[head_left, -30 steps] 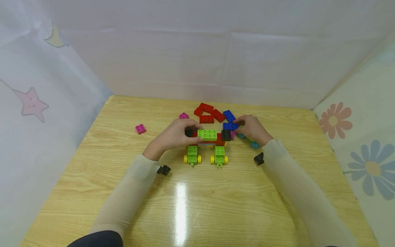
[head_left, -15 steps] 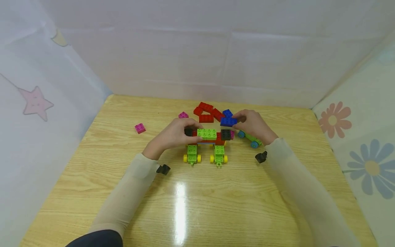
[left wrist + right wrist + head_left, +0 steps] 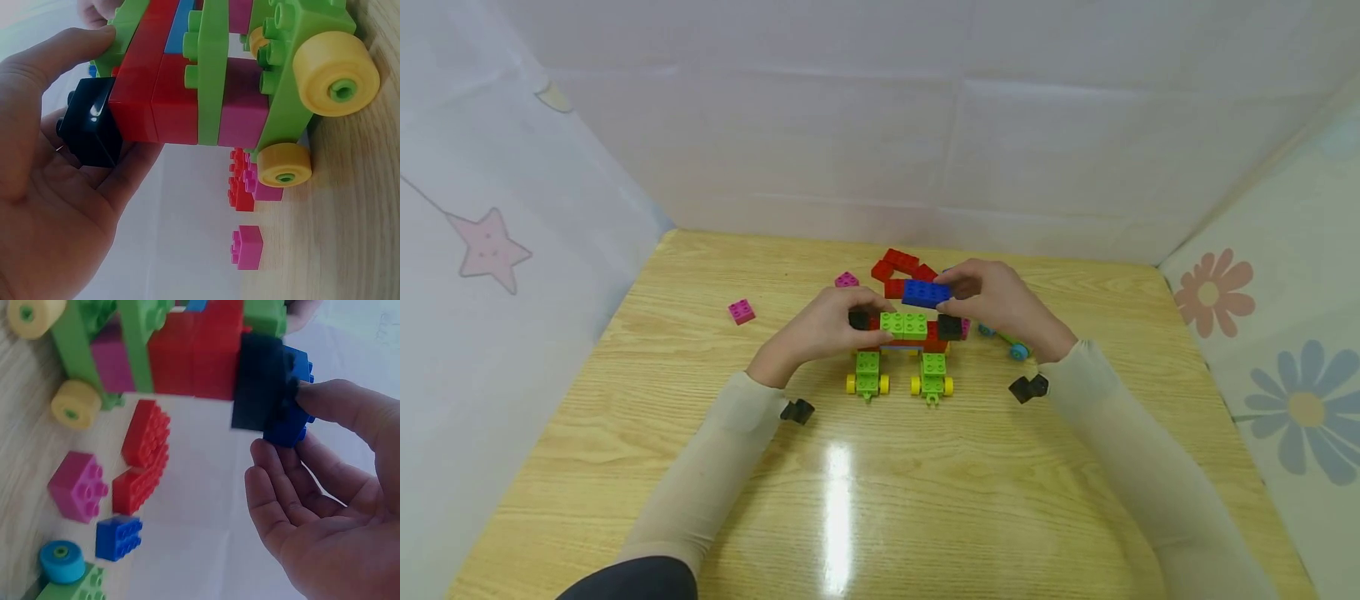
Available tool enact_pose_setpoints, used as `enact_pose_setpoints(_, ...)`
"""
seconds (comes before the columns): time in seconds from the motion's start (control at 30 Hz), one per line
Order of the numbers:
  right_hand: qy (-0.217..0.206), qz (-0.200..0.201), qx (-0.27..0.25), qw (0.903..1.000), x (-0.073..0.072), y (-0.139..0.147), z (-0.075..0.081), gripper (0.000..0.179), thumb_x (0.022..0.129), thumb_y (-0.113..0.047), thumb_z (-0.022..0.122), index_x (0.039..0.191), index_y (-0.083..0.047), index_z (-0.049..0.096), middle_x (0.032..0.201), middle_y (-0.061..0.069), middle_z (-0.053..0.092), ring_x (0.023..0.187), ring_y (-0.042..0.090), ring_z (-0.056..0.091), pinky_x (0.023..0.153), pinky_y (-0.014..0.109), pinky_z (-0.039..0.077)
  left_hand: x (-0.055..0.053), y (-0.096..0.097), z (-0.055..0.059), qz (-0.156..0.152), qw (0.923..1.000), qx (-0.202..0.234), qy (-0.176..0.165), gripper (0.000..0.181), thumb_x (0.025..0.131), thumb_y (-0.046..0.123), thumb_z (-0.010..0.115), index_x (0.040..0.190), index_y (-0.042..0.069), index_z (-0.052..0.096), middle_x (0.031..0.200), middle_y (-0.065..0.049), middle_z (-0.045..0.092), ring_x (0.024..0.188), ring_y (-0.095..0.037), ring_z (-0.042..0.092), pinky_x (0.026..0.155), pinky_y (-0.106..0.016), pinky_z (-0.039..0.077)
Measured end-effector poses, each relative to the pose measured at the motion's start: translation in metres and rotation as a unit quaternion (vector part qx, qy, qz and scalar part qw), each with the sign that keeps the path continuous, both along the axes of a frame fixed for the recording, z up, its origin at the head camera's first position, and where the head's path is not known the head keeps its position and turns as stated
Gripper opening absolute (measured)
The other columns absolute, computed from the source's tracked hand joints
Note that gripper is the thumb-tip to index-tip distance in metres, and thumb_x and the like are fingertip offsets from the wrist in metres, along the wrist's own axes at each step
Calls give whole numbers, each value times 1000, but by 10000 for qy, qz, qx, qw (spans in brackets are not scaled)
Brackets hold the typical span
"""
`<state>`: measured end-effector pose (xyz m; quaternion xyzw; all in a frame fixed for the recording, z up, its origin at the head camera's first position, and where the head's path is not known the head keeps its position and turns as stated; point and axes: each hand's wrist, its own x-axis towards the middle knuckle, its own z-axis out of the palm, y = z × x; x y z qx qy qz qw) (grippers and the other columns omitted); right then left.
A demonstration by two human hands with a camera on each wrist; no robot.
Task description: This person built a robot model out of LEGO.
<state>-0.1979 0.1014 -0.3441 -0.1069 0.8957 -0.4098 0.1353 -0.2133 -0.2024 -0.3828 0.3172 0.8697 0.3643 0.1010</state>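
Note:
In the head view a toy vehicle of building bricks point(image 3: 904, 326) stands mid-table. It has lime green bricks on top, red bricks under them, a black brick point(image 3: 950, 327) at each upper end and lime bases with yellow wheels point(image 3: 948, 386). My left hand point(image 3: 827, 327) grips its upper left end, thumb in front and fingers behind; the left wrist view shows the palm round the left black brick point(image 3: 94, 122). My right hand point(image 3: 1003, 304) pinches a long blue brick point(image 3: 927, 293) by its right end, just behind and above the vehicle's top. The right fingertips' far side is partly hidden.
Several red bricks point(image 3: 901, 260) lie behind the vehicle. Pink bricks point(image 3: 741, 312) rest to the left and close behind it. Another blue brick point(image 3: 117, 537) and a green base with blue wheels point(image 3: 1017, 348) are at the right. Pale cloth stands round the wooden table point(image 3: 947, 492).
My right hand has lifted the blue brick off the table and carried it left, towards the vehicle's top. The left hand and the vehicle have stayed in place.

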Motion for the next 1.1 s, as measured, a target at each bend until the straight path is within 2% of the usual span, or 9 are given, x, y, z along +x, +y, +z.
enact_pose_setpoints(0.2, -62, 139, -90, 9998, 10, -13, 10, 44, 103, -28, 83, 144, -16, 74, 141, 7, 72, 130, 31, 71, 112, 55, 60, -1, -3, 0, -17, 9999, 121, -17, 45, 98, 39, 89, 135, 15, 79, 127, -1, 79, 113, -21, 72, 104, -46, 64)
enact_pose_setpoints(0.4, 47, 288, -136, 9995, 17, -23, 13, 42, 101, -24, 85, 141, -15, 75, 137, 7, 73, 128, 31, 71, 114, 56, 58, -1, -11, 3, -1, 9966, 814, -90, 44, 99, 33, 89, 138, 16, 77, 131, -2, 77, 125, -25, 75, 117, -55, 58)
enact_pose_setpoints(0.53, 148, 369, -44, 9992, 20, -26, 12, 41, 101, -23, 86, 140, -14, 76, 134, 6, 72, 126, 30, 72, 112, 56, 59, -1, -14, 5, 30, 9946, 1039, -37, 40, 100, 31, 87, 138, 19, 77, 132, 0, 78, 125, -23, 74, 119, -58, 56)
enact_pose_setpoints(0.8, 145, 372, -54, 9992, 23, -29, 7, 40, 102, -23, 85, 140, -14, 76, 132, 5, 70, 127, 29, 73, 103, 50, 63, 1, -15, 5, 2, 9953, 964, -131, 34, 101, 28, 87, 133, 17, 80, 128, -1, 78, 120, -23, 75, 116, -59, 57)
enact_pose_setpoints(1.1, 135, 323, -120, 9993, 23, -29, 4, 40, 101, -25, 86, 139, -16, 76, 131, 4, 73, 124, 27, 73, 100, 49, 63, 4, -15, 6, 83, 9964, 826, -180, 35, 100, 28, 87, 132, 15, 81, 125, -4, 78, 119, -27, 76, 113, -57, 59)
